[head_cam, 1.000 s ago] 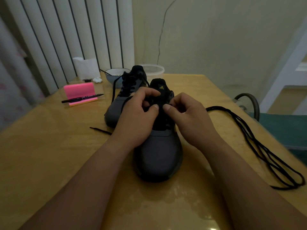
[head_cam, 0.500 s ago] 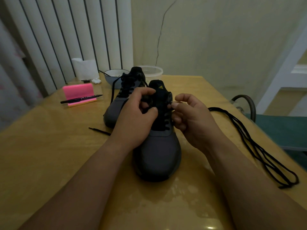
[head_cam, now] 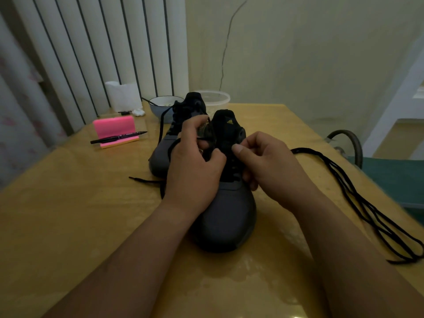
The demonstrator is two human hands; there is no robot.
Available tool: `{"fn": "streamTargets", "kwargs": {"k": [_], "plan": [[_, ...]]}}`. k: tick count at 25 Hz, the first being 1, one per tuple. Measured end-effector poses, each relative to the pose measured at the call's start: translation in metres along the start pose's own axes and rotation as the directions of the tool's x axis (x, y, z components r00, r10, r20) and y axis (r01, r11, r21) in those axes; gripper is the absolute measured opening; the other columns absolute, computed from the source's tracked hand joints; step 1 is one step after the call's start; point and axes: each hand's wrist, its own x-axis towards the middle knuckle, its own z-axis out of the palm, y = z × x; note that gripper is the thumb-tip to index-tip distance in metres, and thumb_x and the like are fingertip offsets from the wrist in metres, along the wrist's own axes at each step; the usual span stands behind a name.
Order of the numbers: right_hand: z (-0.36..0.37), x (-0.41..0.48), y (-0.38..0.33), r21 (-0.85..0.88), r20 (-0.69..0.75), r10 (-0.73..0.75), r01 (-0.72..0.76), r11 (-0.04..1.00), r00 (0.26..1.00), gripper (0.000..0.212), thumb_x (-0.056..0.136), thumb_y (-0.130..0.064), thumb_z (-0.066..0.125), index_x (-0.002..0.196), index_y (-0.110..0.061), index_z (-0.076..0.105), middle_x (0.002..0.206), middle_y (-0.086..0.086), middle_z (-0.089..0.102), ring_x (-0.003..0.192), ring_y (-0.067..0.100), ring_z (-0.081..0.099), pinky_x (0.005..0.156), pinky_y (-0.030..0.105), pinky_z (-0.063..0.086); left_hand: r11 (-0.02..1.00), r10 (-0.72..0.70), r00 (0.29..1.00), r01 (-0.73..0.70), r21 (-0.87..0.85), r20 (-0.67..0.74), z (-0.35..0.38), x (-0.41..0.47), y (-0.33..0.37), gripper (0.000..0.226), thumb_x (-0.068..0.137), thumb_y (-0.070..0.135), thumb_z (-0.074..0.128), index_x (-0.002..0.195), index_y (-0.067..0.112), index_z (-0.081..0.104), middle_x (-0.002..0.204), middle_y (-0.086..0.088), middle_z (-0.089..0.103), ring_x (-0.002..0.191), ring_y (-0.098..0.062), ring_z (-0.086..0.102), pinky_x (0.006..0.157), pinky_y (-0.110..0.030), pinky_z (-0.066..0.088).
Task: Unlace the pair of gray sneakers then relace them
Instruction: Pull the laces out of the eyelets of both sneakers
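Note:
Two gray sneakers stand toe-toward-me on the wooden table (head_cam: 68, 214). The near sneaker (head_cam: 227, 216) has a black tongue with a gold logo. My left hand (head_cam: 195, 166) grips its left side, fingers curled round a black lace end at the eyelets. On the right side of the tongue, my right hand (head_cam: 268, 166) pinches the lace with thumb and fingers. The far sneaker (head_cam: 174, 134) sits behind on the left, its lace partly loose. A long black lace (head_cam: 358, 198) lies looped on the table to the right.
A pink holder (head_cam: 114, 127) with a black pen (head_cam: 119, 137) stands at the back left. Behind the shoes are a bowl (head_cam: 160, 106), a clear plastic tub (head_cam: 215, 97) and a white tissue roll (head_cam: 125, 96). A green chair seat (head_cam: 394, 177) adjoins the table's right edge.
My right hand has moved back in against the tongue after pulling away to the right. My left hand has shifted slightly on the eyelets. The loose lace on the right has barely moved.

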Motion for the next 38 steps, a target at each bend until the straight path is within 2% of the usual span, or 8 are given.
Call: {"fn": "streamTargets", "kwargs": {"k": [4, 9, 14, 20, 23, 26, 31, 38], "plan": [[-0.007, 0.000, 0.003, -0.047, 0.051, -0.011, 0.013, 0.999, 0.999, 0.024, 0.094, -0.035, 0.075, 0.092, -0.013, 0.065, 0.068, -0.006, 0.056, 0.053, 0.000, 0.048, 0.049, 0.016, 0.039, 1.000, 0.028, 0.999, -0.028, 0.010, -0.021, 0.002, -0.004, 0.000, 0.062, 0.094, 0.020, 0.068, 0.146, 0.039, 0.038, 0.122, 0.010, 0.059, 0.112, -0.006, 0.059, 0.091, -0.029, 0.055], [-0.019, 0.003, 0.006, 0.647, 0.232, 0.024, -0.173, 0.743, 0.972, 0.015, 0.099, -0.020, 0.064, 0.087, -0.016, 0.056, 0.082, 0.002, 0.056, 0.059, 0.010, 0.043, 0.050, 0.022, 0.028, 0.999, -0.041, 0.998, 0.040, -0.036, -0.044, 0.004, 0.001, -0.003, 0.062, 0.094, 0.019, 0.068, 0.145, 0.037, 0.039, 0.120, 0.010, 0.061, 0.110, -0.006, 0.061, 0.095, -0.039, 0.056], [-0.014, 0.000, 0.011, -0.037, 0.097, 0.047, -0.044, 0.998, 0.994, 0.040, 0.094, -0.047, 0.072, 0.084, -0.008, 0.067, 0.060, -0.008, 0.050, 0.051, 0.004, 0.041, 0.048, 0.018, 0.035, 0.998, -0.046, 0.998, 0.045, -0.037, -0.045, 0.004, -0.001, -0.004, 0.060, 0.095, 0.023, 0.069, 0.146, 0.037, 0.040, 0.117, 0.008, 0.060, 0.105, -0.006, 0.061, 0.086, -0.027, 0.054], [-0.013, 0.002, 0.006, 0.261, -0.109, -0.043, 0.071, 0.963, 0.993, 0.021, 0.102, -0.030, 0.064, 0.087, -0.016, 0.068, 0.076, -0.018, 0.065, 0.076, -0.002, 0.059, 0.073, 0.017, 0.047, 0.998, -0.054, 0.998, 0.053, -0.039, -0.026, 0.003, 0.000, -0.007, 0.057, 0.095, 0.025, 0.069, 0.143, 0.039, 0.042, 0.120, 0.010, 0.059, 0.110, -0.004, 0.059, 0.092, -0.031, 0.055], [-0.018, 0.008, 0.004, 0.801, -0.050, 0.034, 0.020, 0.599, 0.998, 0.021, 0.104, -0.026, 0.056, 0.085, -0.018, 0.060, 0.090, -0.002, 0.068, 0.099, 0.014, 0.065, 0.098, 0.036, 0.048, 0.996, -0.069, 0.997, 0.068, -0.056, -0.017, 0.003, 0.001, -0.006, 0.058, 0.096, 0.024, 0.069, 0.144, 0.040, 0.042, 0.119, 0.010, 0.060, 0.107, -0.003, 0.060, 0.086, -0.026, 0.054], [-0.026, 0.007, 0.001, 0.978, 0.037, 0.061, -0.048, 0.204, 0.997, 0.022, 0.101, -0.022, 0.054, 0.080, -0.017, 0.051, 0.071, 0.000, 0.051, 0.067, 0.016, 0.057, 0.080, 0.034, 0.055, 0.996, -0.068, 0.998, 0.067, -0.065, -0.013, 0.003, 0.000, -0.006, 0.057, 0.097, 0.024, 0.069, 0.144, 0.039, 0.041, 0.116, 0.013, 0.059, 0.104, 0.000, 0.059, 0.079, -0.016, 0.050], [-0.002, 0.006, 0.005, 0.284, -0.118, 0.080, -0.043, 0.958, 0.990, 0.029, 0.097, -0.028, 0.071, 0.088, -0.015, 0.047, 0.074, -0.001, 0.047, 0.060, 0.012, 0.046, 0.056, 0.032, 0.043, 0.996, -0.055, 0.998, 0.054, -0.067, -0.011, 0.003, -0.002, -0.003, 0.055, 0.097, 0.020, 0.069, 0.142, 0.037, 0.042, 0.109, 0.011, 0.058, 0.094, 0.004, 0.059, 0.071, -0.009, 0.048], [-0.005, 0.002, 0.007, -0.137, -0.053, -0.059, 0.051, 0.989, 0.997, 0.023, 0.094, -0.041, 0.073, 0.087, -0.021, 0.067, 0.073, -0.009, 0.061, 0.062, -0.001, 0.054, 0.055, 0.011, 0.042, 0.997, -0.053, 0.998, 0.052, -0.050, -0.020, 0.003, -0.001, -0.004, 0.057, 0.096, 0.022, 0.070, 0.143, 0.038, 0.042, 0.109, 0.012, 0.058, 0.096, 0.002, 0.058, 0.073, -0.008, 0.047]]}}
